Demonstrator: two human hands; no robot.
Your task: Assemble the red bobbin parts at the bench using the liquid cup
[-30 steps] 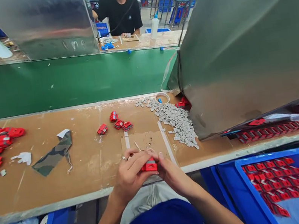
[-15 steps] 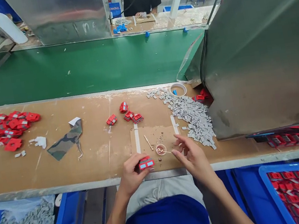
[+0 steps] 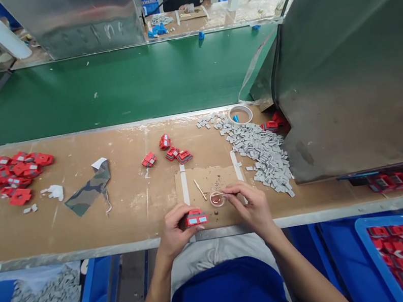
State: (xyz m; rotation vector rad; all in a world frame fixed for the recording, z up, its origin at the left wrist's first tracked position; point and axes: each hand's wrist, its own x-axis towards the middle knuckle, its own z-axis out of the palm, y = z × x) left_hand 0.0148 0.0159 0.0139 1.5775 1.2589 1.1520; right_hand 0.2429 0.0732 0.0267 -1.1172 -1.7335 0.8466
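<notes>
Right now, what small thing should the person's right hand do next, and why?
Probably carry the thin stick from the small round dish towards the red piece. The right hand pinches the stick at the dish, while the left hand holds the red piece close beside it. What the dish contains, I can't tell.

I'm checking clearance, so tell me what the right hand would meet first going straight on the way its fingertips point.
The right hand would probably meet the small round dish first; whether it would touch or pass above is unclear.
</notes>
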